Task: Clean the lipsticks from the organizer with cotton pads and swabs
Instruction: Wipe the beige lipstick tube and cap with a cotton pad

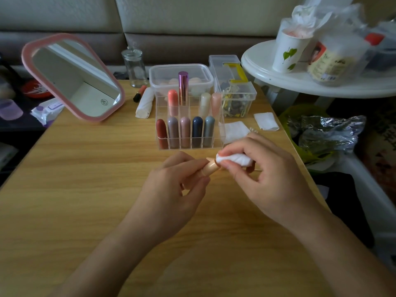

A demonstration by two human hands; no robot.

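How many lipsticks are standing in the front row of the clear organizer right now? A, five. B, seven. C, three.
A: five capped lipsticks stand side by side in the front row of the clear organizer, running from red-brown on the left to grey-blue on the right.

Nothing reads clearly (jar label (329, 64) too blurred).
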